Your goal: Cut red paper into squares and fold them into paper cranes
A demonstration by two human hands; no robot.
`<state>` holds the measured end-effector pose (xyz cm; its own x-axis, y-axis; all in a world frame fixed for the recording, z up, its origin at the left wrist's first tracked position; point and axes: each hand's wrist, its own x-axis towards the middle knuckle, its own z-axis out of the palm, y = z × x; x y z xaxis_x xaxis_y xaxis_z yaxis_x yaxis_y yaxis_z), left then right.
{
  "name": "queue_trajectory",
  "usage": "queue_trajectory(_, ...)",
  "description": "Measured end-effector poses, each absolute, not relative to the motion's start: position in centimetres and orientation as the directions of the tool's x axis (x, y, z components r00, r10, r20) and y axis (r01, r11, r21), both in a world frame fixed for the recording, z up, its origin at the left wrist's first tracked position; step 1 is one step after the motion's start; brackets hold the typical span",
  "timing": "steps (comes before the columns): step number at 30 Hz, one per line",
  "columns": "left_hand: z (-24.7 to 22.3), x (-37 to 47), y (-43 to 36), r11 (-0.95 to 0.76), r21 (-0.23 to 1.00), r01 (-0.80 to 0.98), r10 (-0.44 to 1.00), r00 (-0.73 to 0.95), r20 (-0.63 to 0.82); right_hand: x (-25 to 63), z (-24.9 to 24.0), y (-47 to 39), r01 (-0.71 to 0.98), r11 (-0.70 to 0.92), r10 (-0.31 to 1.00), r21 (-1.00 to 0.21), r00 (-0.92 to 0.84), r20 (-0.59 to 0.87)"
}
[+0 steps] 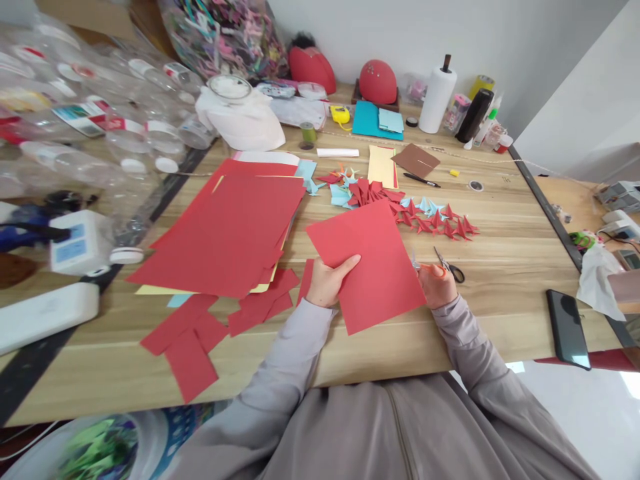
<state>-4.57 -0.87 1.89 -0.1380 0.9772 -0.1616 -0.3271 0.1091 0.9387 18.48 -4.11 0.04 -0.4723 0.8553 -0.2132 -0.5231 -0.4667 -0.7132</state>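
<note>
My left hand (pixel 327 280) grips a sheet of red paper (pixel 375 267) by its left edge, thumb on top. At the sheet's right edge my right hand (pixel 439 287) is closed around orange-handled scissors (pixel 434 269); their blades are mostly hidden behind the paper and fingers. Black-handled scissors (pixel 456 272) lie on the table just beyond that hand. A stack of large red sheets (pixel 225 233) is on the left, with cut red rectangles (pixel 191 363) in front of it. Folded red paper shapes (pixel 450 223) and light blue ones (pixel 427 207) lie past the held sheet.
Plastic bottles (pixel 120 133) crowd the left side. Along the back stand a paper roll (pixel 437 100), a black flask (pixel 474 115) and a yellow tape measure (pixel 341 115). A phone (pixel 568 328) lies near the right edge. A bin (pixel 150 440) with scraps sits below the front edge.
</note>
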Motion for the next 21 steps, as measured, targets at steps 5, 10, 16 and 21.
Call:
queue_trajectory(5, 1.5, -4.5, -0.8, 0.126, 0.928, -0.350, 0.978, -0.110, -0.175, 18.0, 0.7, -4.2, -0.489, -0.433, 0.885, -0.757, -0.390, -0.254)
queue_trajectory(10, 1.4, -4.3, -0.6, 0.019, 0.977, -0.213, 0.975, -0.214, -0.066, 17.4, 1.2, -4.2, -0.569, -0.364, 0.924, -0.738, -0.318, -0.211)
queue_trajectory(16, 1.2, -4.2, -0.4, -0.057, 0.978, -0.201, 0.972, -0.235, 0.008, 17.0, 1.0, -4.4, -0.632, -0.368, 0.918, -0.682, -0.365, -0.157)
queue_trajectory(21, 1.5, -4.1, -0.4, -0.046, 0.973, -0.226, 0.967, -0.253, -0.013, 16.5, 0.8, -4.6, -0.624, -0.313, 0.948, -0.716, -0.254, -0.193)
